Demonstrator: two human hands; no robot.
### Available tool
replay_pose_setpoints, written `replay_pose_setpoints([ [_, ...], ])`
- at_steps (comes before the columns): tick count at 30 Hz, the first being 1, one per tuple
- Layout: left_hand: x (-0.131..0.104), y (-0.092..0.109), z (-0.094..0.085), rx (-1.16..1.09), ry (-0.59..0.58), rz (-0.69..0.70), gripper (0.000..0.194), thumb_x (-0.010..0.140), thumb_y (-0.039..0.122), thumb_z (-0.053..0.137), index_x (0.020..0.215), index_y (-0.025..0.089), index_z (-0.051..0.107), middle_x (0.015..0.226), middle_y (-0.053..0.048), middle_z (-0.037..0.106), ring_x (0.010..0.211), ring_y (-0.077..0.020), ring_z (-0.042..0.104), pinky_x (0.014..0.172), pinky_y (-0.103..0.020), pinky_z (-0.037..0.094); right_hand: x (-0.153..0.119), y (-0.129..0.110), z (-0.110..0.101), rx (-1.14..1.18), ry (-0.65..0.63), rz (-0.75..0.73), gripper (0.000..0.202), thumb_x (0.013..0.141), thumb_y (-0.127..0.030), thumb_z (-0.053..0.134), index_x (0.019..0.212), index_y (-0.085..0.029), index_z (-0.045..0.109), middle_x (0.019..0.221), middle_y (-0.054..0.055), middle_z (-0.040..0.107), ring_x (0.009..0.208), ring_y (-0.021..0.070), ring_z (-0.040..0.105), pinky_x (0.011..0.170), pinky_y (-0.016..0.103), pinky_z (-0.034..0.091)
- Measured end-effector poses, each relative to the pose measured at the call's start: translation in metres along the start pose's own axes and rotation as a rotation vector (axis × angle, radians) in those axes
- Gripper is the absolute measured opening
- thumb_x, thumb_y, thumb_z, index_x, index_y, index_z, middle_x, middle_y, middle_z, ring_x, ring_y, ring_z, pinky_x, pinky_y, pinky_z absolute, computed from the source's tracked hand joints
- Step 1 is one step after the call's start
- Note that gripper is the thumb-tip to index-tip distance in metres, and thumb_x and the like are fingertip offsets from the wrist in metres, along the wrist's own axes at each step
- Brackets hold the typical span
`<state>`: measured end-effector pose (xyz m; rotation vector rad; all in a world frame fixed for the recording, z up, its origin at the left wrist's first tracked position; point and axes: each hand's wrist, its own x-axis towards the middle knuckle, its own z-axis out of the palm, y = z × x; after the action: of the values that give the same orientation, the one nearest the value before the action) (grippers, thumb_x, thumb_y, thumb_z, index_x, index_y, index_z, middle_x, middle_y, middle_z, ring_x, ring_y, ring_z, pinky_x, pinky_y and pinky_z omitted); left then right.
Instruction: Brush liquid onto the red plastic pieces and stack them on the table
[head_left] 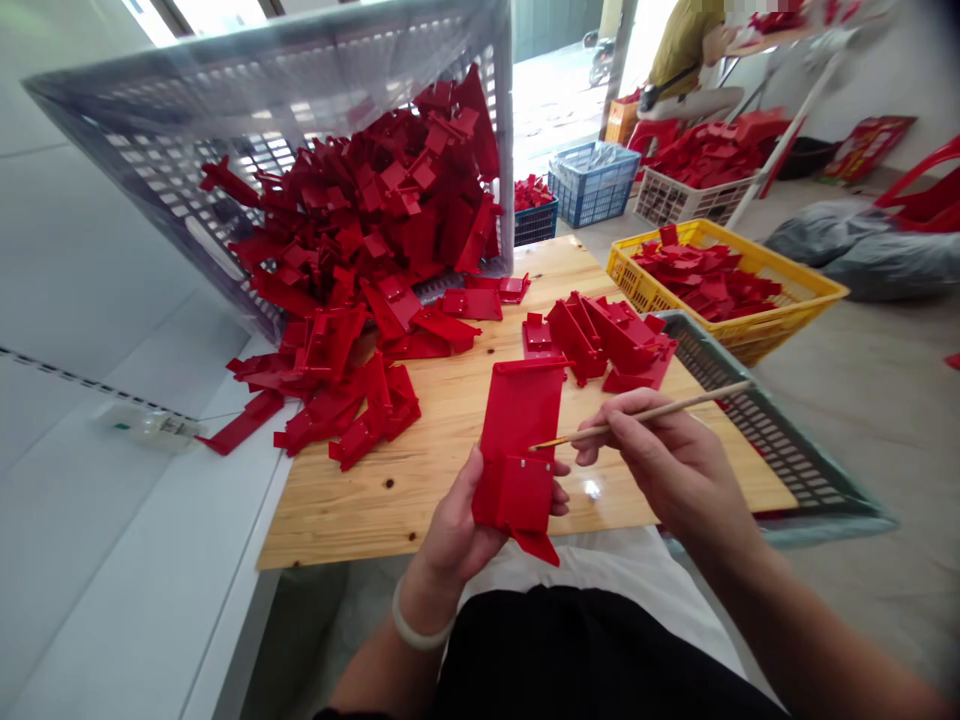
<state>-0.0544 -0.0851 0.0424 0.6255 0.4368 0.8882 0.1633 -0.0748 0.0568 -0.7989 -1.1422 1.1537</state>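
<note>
My left hand [459, 528] holds a flat red plastic part [523, 410] upright over the wooden board's near edge, its fingers wrapped behind the lower half. Two small light dots show on the part's raised lower section. Between the fingertips of my right hand [660, 450] is a thin wooden brush [675, 405], slanting down to the left. Its tip is at the middle of the red part, just above the dots; whether it touches cannot be made out. Behind the held part, a small pile of red parts [600, 340] lies on the wooden board [450, 440].
A tilted grey crate [504, 120] spills red parts [375, 200] onto the board's left side. At right stand a yellow crate [802, 300] and a grey-green crate [847, 510] under the board's edge. Farther back are more crates and a seated person [682, 60].
</note>
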Motion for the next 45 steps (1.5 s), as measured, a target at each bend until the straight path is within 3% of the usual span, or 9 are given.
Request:
replay_pose_setpoints([
  [10, 0.001, 0.004, 0.005, 0.035, 0.036, -0.026, 0.07, 0.109, 0.064, 0.039, 0.124, 0.008, 0.079, 0.125, -0.02, 0.078, 0.098, -0.027, 0.077, 0.094, -0.038, 0.059, -0.001, -0.001, -0.001, -0.036, 0.052, -0.02, 0.014, 0.104, -0.04, 0.07, 0.105, -0.026, 0.071, 0.089, 0.003, 0.08, 0.075, 0.0201, 0.077, 0.076, 0.035, 0.067],
  [17, 0.0, 0.004, 0.002, 0.026, 0.042, -0.049, 0.071, 0.107, 0.066, 0.041, 0.124, 0.008, 0.079, 0.125, -0.019, 0.078, 0.1, -0.0269, 0.077, 0.096, -0.038, 0.059, -0.003, 0.0, 0.002, -0.012, 0.005, -0.012, 0.009, 0.106, -0.034, 0.068, 0.105, -0.026, 0.071, 0.09, 0.002, 0.08, 0.076, 0.0185, 0.078, 0.073, 0.032, 0.067],
  [22, 0.001, 0.005, 0.0, 0.039, 0.024, -0.055, 0.072, 0.105, 0.068, 0.043, 0.123, 0.008, 0.079, 0.124, -0.022, 0.078, 0.105, -0.0328, 0.077, 0.097, -0.044, 0.058, -0.002, -0.001, 0.002, -0.032, 0.039, -0.011, 0.013, 0.104, -0.039, 0.07, 0.103, -0.026, 0.07, 0.089, 0.002, 0.08, 0.075, 0.0196, 0.078, 0.075, 0.035, 0.068],
  [28, 0.002, 0.005, 0.001, 0.002, 0.009, -0.032, 0.069, 0.107, 0.065, 0.044, 0.124, 0.008, 0.08, 0.123, -0.017, 0.08, 0.099, -0.0246, 0.077, 0.091, -0.033, 0.059, -0.002, 0.001, 0.001, -0.03, 0.025, 0.006, 0.011, 0.104, -0.039, 0.07, 0.105, -0.027, 0.071, 0.092, 0.001, 0.081, 0.077, 0.0194, 0.078, 0.074, 0.033, 0.067],
  [42, 0.005, 0.003, 0.0, -0.031, -0.003, -0.033, 0.068, 0.109, 0.062, 0.043, 0.124, 0.007, 0.08, 0.125, -0.018, 0.08, 0.102, -0.0265, 0.078, 0.097, -0.035, 0.059, 0.0, 0.003, -0.002, -0.032, 0.023, 0.006, 0.013, 0.104, -0.038, 0.07, 0.103, -0.026, 0.073, 0.088, 0.003, 0.081, 0.075, 0.0194, 0.079, 0.073, 0.031, 0.067],
  [45, 0.01, 0.004, -0.006, 0.011, 0.068, -0.058, 0.068, 0.109, 0.06, 0.041, 0.125, 0.006, 0.079, 0.128, -0.021, 0.078, 0.106, -0.0294, 0.078, 0.101, -0.039, 0.059, -0.001, 0.005, -0.011, -0.041, 0.046, 0.005, 0.017, 0.103, -0.041, 0.072, 0.101, -0.024, 0.073, 0.085, 0.004, 0.08, 0.074, 0.019, 0.078, 0.073, 0.031, 0.066],
])
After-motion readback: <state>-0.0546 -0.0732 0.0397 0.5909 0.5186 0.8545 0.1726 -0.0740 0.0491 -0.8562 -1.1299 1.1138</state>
